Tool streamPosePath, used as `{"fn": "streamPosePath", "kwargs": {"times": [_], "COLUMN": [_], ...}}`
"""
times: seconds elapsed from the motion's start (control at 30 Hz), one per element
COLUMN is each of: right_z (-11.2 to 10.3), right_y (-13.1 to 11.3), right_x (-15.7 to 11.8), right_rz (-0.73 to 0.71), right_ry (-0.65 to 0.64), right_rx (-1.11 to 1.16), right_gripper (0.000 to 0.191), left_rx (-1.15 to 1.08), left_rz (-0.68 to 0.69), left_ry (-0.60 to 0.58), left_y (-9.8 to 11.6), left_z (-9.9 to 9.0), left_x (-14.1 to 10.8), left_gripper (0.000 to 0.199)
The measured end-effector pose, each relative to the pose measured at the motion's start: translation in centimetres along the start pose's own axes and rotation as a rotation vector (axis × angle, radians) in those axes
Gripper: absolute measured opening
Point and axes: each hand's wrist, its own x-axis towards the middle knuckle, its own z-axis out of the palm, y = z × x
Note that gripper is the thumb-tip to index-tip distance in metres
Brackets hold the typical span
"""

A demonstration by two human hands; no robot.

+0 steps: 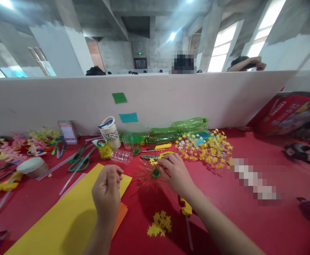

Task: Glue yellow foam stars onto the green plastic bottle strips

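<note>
A clear plastic piece cut into thin strips spreads around a green bottle neck point(156, 173) on the red table. My right hand point(174, 171) pinches at a small yellow star point(153, 162) by the tips of these strips. To the left, my left hand point(107, 189) is raised over yellow paper point(61, 216) with its fingers curled; whatever it holds, if anything, is too small to make out. Loose yellow stars point(160, 224) lie in a pile near the front. Beneath my right forearm is a yellow glue gun point(186, 207), partly hidden.
Green bottles point(189, 124) lie along the white partition point(149, 85). Star-tipped strips point(208, 150) spread at the right back. A white cup point(111, 132), green scissors point(79, 163) and a tape roll point(33, 166) stand or lie leftward. People's heads show beyond the partition.
</note>
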Motion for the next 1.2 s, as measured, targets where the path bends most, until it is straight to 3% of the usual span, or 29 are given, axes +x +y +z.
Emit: {"fn": "streamPosePath", "kwargs": {"times": [0.1, 0.17, 0.33, 0.5, 0.67, 0.97, 1.2], "right_z": [-0.1, -0.1, -0.6, -1.8, -1.9, -0.4, -1.7], "right_y": [0.2, 0.1, 0.5, 2.2, 2.2, 0.0, -0.9], "right_x": [0.0, 0.0, 0.2, 0.1, -0.3, -0.9, -0.8], "right_rz": [0.002, -0.008, 0.023, 0.282, 0.252, 0.171, 0.135], "right_ry": [0.005, -0.007, -0.050, -0.251, -0.438, -0.555, -0.546], "right_rx": [0.003, -0.005, -0.039, -0.154, -0.087, -0.003, -0.016], "right_gripper": [0.022, 0.024, 0.025, 0.021, 0.018, 0.020, 0.020], "left_rx": [0.119, 0.144, 0.254, 0.237, 0.136, 0.001, 0.022], "left_rz": [-0.083, -0.043, 0.037, -0.166, -0.370, -0.362, -0.302], "left_ry": [-0.087, -0.150, -0.267, -0.335, -0.433, -0.372, -0.350], "left_y": [-2.0, -2.9, -3.5, -3.6, -3.9, -5.3, -5.9], "left_z": [0.8, 1.3, 1.7, 1.7, 2.4, 2.3, 2.4], "left_x": [-0.1, -0.2, -0.3, -0.6, -1.3, -1.1, -0.9], "left_gripper": [0.011, 0.021, 0.015, 0.030, 0.039, 0.041, 0.035]}}
